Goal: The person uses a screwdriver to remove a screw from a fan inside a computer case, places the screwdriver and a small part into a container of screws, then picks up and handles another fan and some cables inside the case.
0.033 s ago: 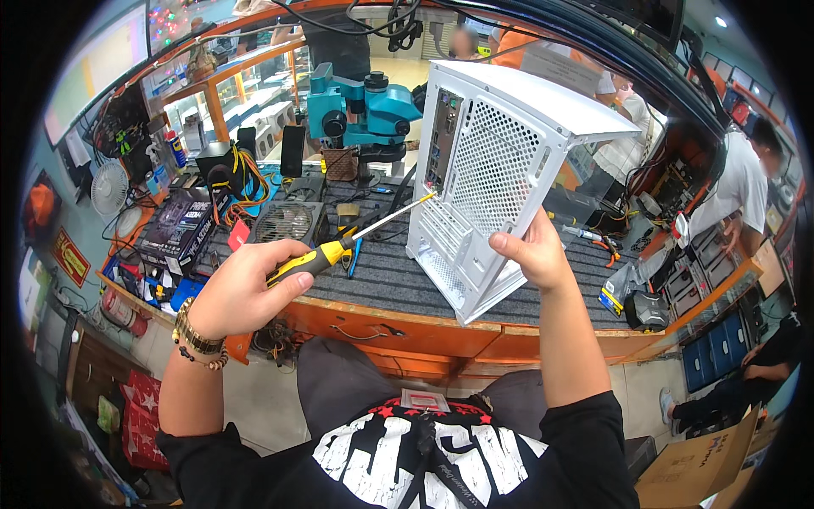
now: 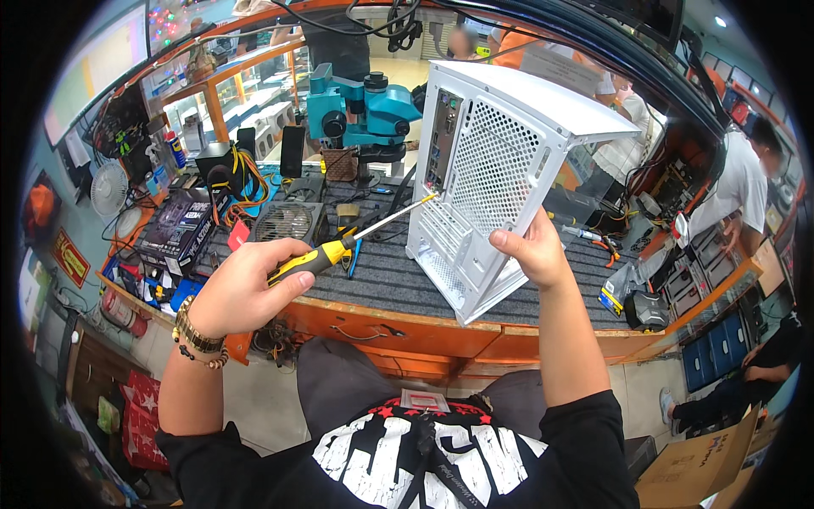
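Note:
A white computer case [image 2: 496, 157] stands upright on the ribbed bench mat, its rear with mesh vent, ports and slot covers [image 2: 447, 226] turned toward me. My left hand [image 2: 250, 284] is closed around the yellow and black handle of a screwdriver [image 2: 318, 257]. The screwdriver's long shaft points up to the right, and its tip is at the top of the slot covers; whether it sits in a screw I cannot tell. My right hand [image 2: 538, 250] grips the case's near right edge, thumb on the rear panel and fingers hidden behind it.
A teal microscope [image 2: 360, 110] stands behind the case. To the left lie a power supply [image 2: 288, 222], a dark motherboard box [image 2: 180, 227], bundled cables and a small white fan [image 2: 109, 188]. Orange-handled pliers [image 2: 612, 252] and a black tape measure [image 2: 646, 310] lie right. People stand beyond the bench.

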Motion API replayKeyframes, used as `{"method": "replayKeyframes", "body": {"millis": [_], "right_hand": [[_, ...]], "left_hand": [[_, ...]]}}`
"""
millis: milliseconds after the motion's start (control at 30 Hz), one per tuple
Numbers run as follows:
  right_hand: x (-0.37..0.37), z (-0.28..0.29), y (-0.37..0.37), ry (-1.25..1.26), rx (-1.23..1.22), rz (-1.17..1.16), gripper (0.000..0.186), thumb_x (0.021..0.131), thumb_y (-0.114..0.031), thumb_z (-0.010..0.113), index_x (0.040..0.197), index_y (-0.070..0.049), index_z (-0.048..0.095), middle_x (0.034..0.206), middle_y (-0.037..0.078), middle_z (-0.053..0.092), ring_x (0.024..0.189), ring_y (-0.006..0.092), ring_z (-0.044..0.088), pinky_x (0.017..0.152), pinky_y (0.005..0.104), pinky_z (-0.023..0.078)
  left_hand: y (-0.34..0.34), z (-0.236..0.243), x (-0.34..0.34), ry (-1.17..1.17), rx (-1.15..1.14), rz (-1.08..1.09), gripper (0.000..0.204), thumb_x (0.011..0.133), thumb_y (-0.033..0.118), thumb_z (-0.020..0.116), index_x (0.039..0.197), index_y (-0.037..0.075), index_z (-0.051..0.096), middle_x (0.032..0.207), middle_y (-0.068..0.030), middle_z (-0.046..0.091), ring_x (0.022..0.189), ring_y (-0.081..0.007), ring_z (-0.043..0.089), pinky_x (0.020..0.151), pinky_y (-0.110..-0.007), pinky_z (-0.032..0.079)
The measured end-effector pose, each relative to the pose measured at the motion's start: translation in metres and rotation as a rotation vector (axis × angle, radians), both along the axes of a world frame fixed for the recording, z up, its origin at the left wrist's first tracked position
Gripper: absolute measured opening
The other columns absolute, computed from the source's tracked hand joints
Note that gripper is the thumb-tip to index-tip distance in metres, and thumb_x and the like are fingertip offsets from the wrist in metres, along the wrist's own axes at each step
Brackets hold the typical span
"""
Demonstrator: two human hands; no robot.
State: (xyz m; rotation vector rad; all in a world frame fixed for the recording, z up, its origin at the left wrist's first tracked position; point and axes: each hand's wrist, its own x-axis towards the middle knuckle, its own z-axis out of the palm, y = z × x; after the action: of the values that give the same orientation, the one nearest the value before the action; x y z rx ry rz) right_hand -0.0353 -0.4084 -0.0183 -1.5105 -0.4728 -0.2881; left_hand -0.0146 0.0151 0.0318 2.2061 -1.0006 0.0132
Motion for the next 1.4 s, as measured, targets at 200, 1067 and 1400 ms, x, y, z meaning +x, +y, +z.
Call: {"method": "replayKeyframes", "body": {"millis": [200, 1067, 1400], "right_hand": [[0.008, -0.008, -0.002, 0.041, 0.016, -0.011, 0.081, 0.087, -0.01, 0.087, 0.155, 0.007, 0.046, 0.14, 0.014, 0.067, 0.128, 0.0239, 0.065, 0.113, 0.0416, 0.051], [0.008, -0.011, 0.007, 0.008, 0.036, -0.139, 0.062, 0.088, 0.0, 0.077, 0.145, 0.005, 0.054, 0.128, 0.01, 0.071, 0.115, 0.0191, 0.069, 0.102, 0.0381, 0.055], [0.01, -0.008, 0.003, -0.007, -0.035, -0.136, 0.06, 0.088, -0.004, 0.079, 0.143, 0.006, 0.057, 0.127, 0.009, 0.071, 0.114, 0.018, 0.068, 0.102, 0.0373, 0.055]], "left_hand": [[-0.008, 0.011, 0.003, 0.004, 0.079, 0.032, 0.036, 0.103, 0.027, 0.073, 0.121, -0.005, 0.072, 0.094, -0.0192, 0.075, 0.085, -0.0318, 0.072, 0.078, -0.041, 0.055], [-0.038, -0.012, -0.036, -0.204, 0.055, 0.143, 0.033, 0.099, 0.022, 0.078, 0.115, -0.003, 0.067, 0.088, -0.0234, 0.072, 0.083, -0.0447, 0.072, 0.071, -0.051, 0.055], [-0.025, 0.045, -0.005, -0.34, 0.263, 0.121, 0.035, 0.094, 0.023, 0.08, 0.116, -0.003, 0.071, 0.096, -0.0231, 0.073, 0.092, -0.0444, 0.071, 0.082, -0.049, 0.055]]}}
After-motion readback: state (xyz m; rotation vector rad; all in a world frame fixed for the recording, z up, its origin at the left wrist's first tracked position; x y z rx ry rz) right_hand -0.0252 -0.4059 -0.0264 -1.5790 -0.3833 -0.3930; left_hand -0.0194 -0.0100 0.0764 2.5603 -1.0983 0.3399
